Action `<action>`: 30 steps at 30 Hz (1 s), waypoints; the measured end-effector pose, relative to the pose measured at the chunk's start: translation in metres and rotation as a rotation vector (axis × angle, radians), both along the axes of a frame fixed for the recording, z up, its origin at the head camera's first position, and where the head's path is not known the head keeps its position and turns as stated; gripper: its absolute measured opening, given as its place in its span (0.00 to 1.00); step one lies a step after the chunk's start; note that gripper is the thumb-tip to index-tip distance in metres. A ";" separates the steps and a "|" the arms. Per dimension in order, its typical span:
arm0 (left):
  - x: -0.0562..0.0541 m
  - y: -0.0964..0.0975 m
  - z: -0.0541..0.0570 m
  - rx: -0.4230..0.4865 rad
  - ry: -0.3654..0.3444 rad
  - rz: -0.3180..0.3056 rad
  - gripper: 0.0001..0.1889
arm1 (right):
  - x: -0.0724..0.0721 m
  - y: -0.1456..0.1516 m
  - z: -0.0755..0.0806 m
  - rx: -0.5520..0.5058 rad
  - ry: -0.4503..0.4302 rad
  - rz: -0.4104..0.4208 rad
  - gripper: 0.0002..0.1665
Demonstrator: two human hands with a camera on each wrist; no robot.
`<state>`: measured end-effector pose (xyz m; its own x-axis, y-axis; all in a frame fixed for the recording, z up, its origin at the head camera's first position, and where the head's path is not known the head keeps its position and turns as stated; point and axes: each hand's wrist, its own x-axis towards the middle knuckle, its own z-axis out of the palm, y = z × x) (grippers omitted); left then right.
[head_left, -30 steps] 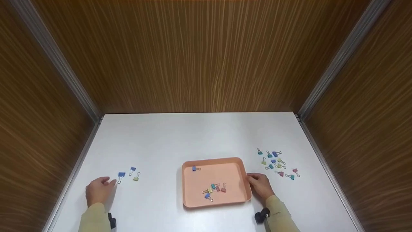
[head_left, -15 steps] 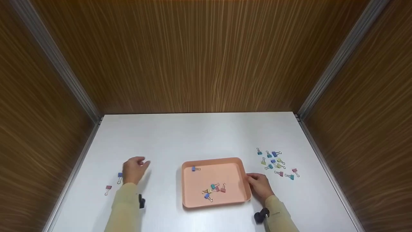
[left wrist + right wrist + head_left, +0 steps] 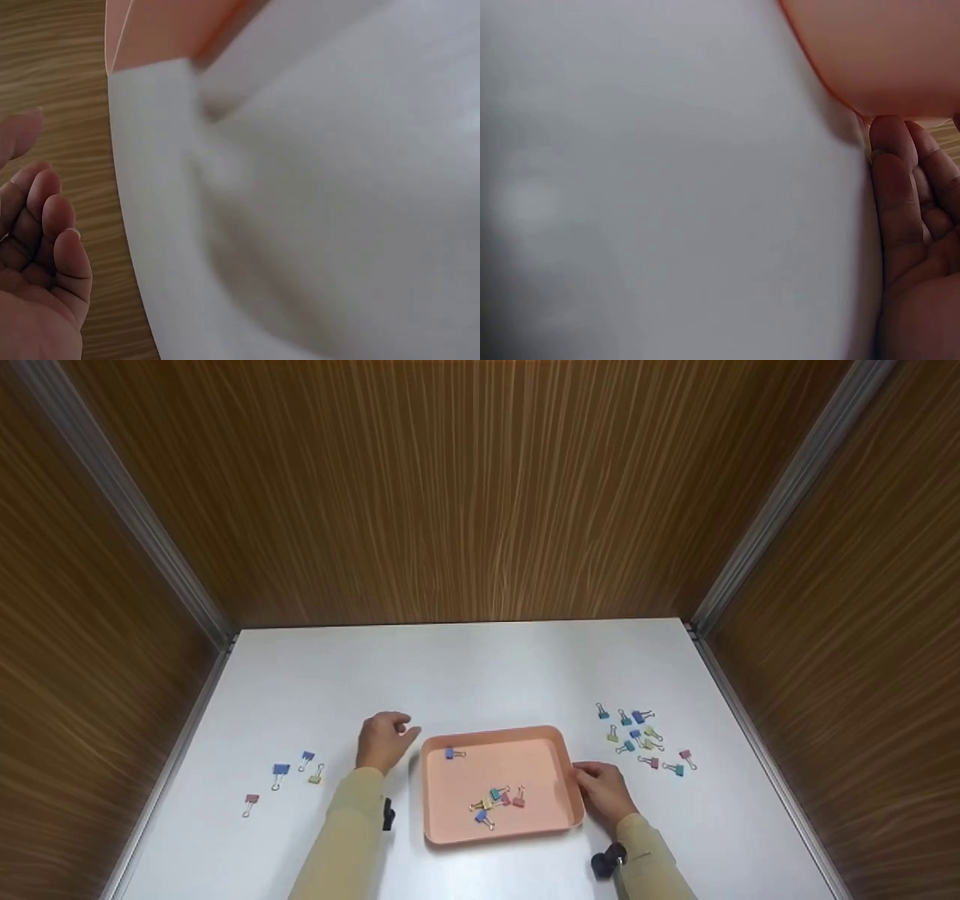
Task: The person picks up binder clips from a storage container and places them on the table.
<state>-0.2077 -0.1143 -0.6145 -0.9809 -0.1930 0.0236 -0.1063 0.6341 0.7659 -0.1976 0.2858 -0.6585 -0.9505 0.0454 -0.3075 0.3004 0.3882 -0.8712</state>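
**One Side Held, the Other Apparently Next**

On the worktop (image 3: 465,675), the right hand (image 3: 606,791) pinches the right rim of the peach tray (image 3: 517,761), in which several binder clips (image 3: 519,802) lie. The left hand (image 3: 382,744) is just beside the far left corner, its fingers loosely curled, thumb apart, nothing visible in it. The step seems to be a reach for a two-sided hold (loose clips (image 3: 280,769) lie on both sides); the next move probably calls for gripping the left rim, tray level.
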 end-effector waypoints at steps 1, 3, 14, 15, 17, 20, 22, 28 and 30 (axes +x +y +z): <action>-0.001 0.005 0.001 -0.002 -0.007 -0.013 0.16 | 0.000 0.000 0.000 -0.004 0.000 0.001 0.17; -0.003 0.017 0.003 0.006 -0.021 -0.037 0.16 | 0.000 0.001 0.001 -0.002 0.007 0.002 0.17; -0.016 0.069 0.010 -0.020 0.051 -0.255 0.14 | 0.002 0.002 0.001 -0.017 -0.005 -0.012 0.16; -0.017 0.073 0.011 -0.025 0.059 -0.278 0.14 | 0.002 0.002 0.001 -0.020 -0.003 -0.013 0.16; -0.017 0.081 0.012 -0.032 0.057 -0.317 0.14 | 0.002 0.002 0.001 -0.027 -0.001 -0.014 0.16; -0.017 0.092 0.012 -0.052 0.004 -0.356 0.14 | 0.002 0.002 0.002 -0.020 -0.012 -0.014 0.16; -0.016 0.099 0.012 -0.059 -0.018 -0.398 0.14 | 0.002 0.002 0.002 -0.014 -0.012 -0.009 0.16; -0.012 0.118 0.007 -0.040 -0.042 -0.588 0.19 | 0.003 0.001 0.003 0.000 -0.012 -0.011 0.16; -0.010 0.124 0.005 -0.046 -0.084 -0.642 0.20 | 0.003 0.001 0.003 0.009 -0.012 -0.010 0.16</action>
<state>-0.2182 0.0096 -0.6093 -0.8997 0.4318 -0.0643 0.2461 0.6233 0.7422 -0.1944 0.2864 -0.6555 -0.9460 0.0581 -0.3189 0.3153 0.3924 -0.8640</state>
